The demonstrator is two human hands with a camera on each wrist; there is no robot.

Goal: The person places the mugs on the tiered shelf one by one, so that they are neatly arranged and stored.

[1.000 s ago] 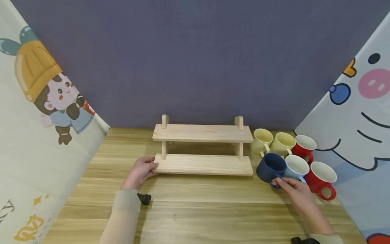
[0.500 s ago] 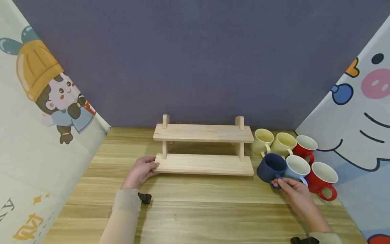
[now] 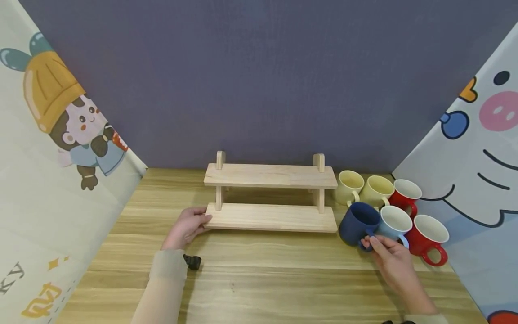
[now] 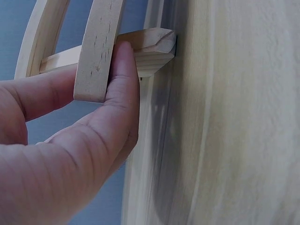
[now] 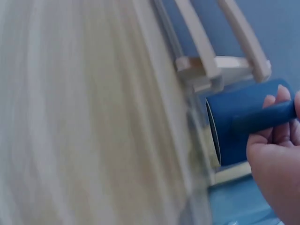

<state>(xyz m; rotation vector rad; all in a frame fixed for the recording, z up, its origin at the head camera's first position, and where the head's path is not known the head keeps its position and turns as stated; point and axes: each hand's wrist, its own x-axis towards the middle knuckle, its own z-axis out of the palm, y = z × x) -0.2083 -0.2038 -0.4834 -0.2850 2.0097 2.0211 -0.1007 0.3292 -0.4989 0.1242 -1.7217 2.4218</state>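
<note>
Mug [image 3: 353,230], dark blue: cylindrical, straight-walled, one colour inside and out, surface matte in appearance. Its handle [image 5: 265,118] is a loop of the same blue, facing the near right. Location: off the right end of the wooden shelf [image 3: 271,217], in front of a pale yellow mug [image 3: 343,194] and just beside a light blue mug [image 3: 387,230]. Opening faces up; I cannot tell whether the base touches the table [image 3: 283,283].

Right hand [image 3: 395,264]: thumb and fingers clamped on the handle. In the right wrist view the handle crosses between them, and a thin pale line runs along the mug's edge nearest the tabletop.

Left hand [image 3: 187,228]: thumb above and fingers beneath, pinching the left end of the shelf's lower board. Shelf: two tiers, pale unpainted wood, faint grain, rounded upright tops; small dark flecks show along the gripped board's edge up close. Two red mugs [image 3: 418,240], white inside, stand further right.
</note>
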